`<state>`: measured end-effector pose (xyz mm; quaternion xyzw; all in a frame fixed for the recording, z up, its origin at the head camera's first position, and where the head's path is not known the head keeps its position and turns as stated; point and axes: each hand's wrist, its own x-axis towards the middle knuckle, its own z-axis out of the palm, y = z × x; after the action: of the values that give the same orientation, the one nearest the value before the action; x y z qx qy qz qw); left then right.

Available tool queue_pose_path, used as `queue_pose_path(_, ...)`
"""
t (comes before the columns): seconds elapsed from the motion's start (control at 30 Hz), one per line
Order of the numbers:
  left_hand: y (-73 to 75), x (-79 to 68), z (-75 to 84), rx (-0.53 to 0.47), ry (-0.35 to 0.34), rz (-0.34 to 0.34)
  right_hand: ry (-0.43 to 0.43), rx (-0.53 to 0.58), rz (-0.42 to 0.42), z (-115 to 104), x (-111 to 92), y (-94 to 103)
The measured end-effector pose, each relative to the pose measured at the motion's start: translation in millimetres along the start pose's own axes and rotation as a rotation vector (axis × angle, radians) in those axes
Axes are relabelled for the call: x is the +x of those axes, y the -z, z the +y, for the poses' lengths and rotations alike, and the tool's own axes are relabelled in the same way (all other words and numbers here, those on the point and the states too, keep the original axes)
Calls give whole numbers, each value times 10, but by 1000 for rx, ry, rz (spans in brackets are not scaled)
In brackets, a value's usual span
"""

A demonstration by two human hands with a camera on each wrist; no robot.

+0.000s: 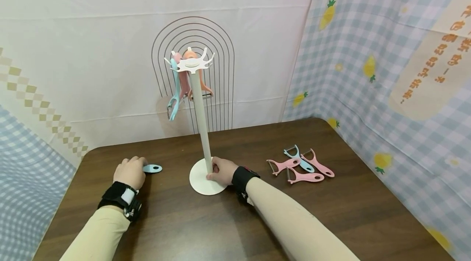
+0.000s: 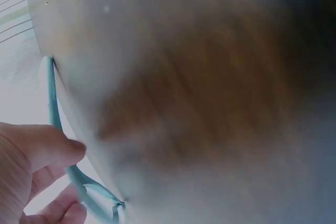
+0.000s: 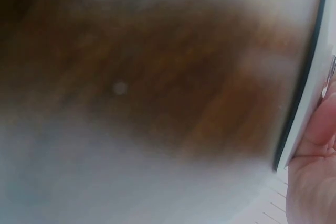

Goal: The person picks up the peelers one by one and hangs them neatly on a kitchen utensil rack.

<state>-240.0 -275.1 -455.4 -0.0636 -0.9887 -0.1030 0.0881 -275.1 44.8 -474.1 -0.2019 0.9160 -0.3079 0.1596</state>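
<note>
the thumb and fingers of my left hand [image 1: 129, 172] pinch a blue peeler [image 1: 149, 169] low over the left part of the table, and its handle pokes out to the right of my hand. the fingers of my right hand [image 1: 224, 170] grip a white stand [image 1: 203, 126] down low, where the pole meets its round foot [image 1: 203, 186]. that foot sits near the middle of the brown table [image 1: 176, 228], to the right of the peeler i hold.

i wear a black band [image 1: 244, 179] on each wrist, and my sleeves [image 1: 294, 216] are pale.

up at the top of the stand, white hooks [image 1: 205, 53] stick out all around. a hanging blue peeler [image 1: 176, 83], a hanging pink peeler [image 1: 183, 81] and an orange peeler [image 1: 205, 86] dangle from the left and back of it.

off to my right, well apart from the stand, three pink peelers [image 1: 306, 177] and a second blue peeler [image 1: 306, 166] lie close together in a small heap.

behind the table there is a white cloth [image 1: 110, 69] with thin curved lines. the cloth at the right [image 1: 353, 32] has blue checks and yellow pineapples.
</note>
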Motion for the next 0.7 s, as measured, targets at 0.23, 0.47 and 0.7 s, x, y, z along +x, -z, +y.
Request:
queue_pose_path(0.23,-15,-3,-45,17,-13,40,-13,0,-6,-26,-29,17)
queue_pose_path(0.47,-7,5,-104,-23,2,56,0,0,-5,-33,-38,26)
queue_pose_path(0.7,99,-39,-171,-84,44,83,1,16,-13,-43,-49,37)
